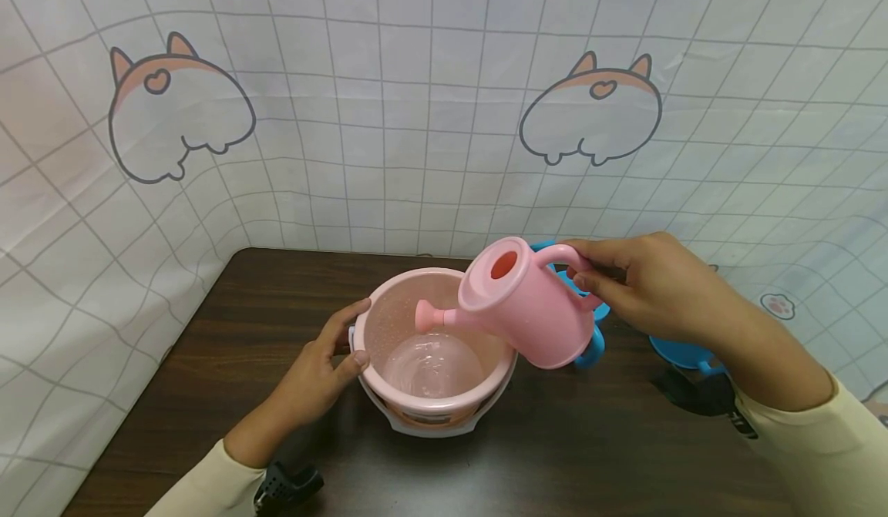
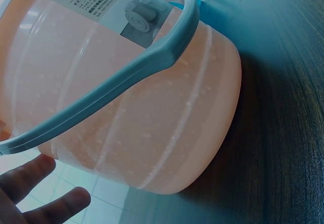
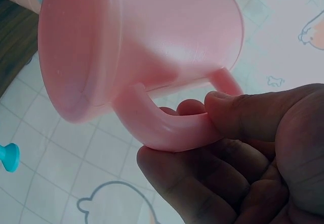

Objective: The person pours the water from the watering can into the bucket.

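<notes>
A pale pink bucket [image 1: 433, 405] stands on the table, with a shallow pool of rippled water [image 1: 433, 367] at its bottom. My left hand [image 1: 315, 374] holds the rim on the near left, its thumb over the edge. In the left wrist view, two of its fingers [image 2: 61, 206] lie by the bucket wall under the grey carrying handle [image 2: 116, 84]. My right hand [image 1: 645, 286] grips the handle of a pink watering can [image 1: 534, 313]. The can is tipped left, its spout head [image 1: 428, 317] over the bucket opening. In the right wrist view, thumb and fingers wrap the can's handle [image 3: 167, 127].
Behind the watering can stands a blue object with a handle [image 1: 591, 347], partly hidden. Another blue piece [image 1: 683, 353] lies to the right, partly covered by my right forearm. The dark wooden table [image 1: 229, 340] meets a white grid-patterned cloth [image 1: 402, 116] at its back and left.
</notes>
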Action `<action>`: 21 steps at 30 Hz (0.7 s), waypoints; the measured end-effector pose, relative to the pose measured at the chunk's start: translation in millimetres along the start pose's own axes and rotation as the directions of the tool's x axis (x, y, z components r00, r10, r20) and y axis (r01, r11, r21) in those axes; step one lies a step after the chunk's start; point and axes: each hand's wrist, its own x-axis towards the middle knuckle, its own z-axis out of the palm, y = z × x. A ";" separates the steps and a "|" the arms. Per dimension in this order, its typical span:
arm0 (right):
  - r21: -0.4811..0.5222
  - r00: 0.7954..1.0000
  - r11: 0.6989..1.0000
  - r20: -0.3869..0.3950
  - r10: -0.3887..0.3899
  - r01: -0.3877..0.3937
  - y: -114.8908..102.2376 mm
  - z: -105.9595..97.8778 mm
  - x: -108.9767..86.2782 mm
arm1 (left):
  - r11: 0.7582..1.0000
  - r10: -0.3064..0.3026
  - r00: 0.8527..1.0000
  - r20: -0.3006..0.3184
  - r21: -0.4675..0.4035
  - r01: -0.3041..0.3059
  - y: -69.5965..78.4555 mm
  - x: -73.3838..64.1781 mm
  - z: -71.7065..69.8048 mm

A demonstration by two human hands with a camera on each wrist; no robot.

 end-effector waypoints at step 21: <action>-0.021 1.000 1.000 0.010 0.004 -0.004 -1.3 -0.7 1.4 | 1.000 -0.002 1.000 -0.010 0.004 0.002 -0.2 0.5 0.6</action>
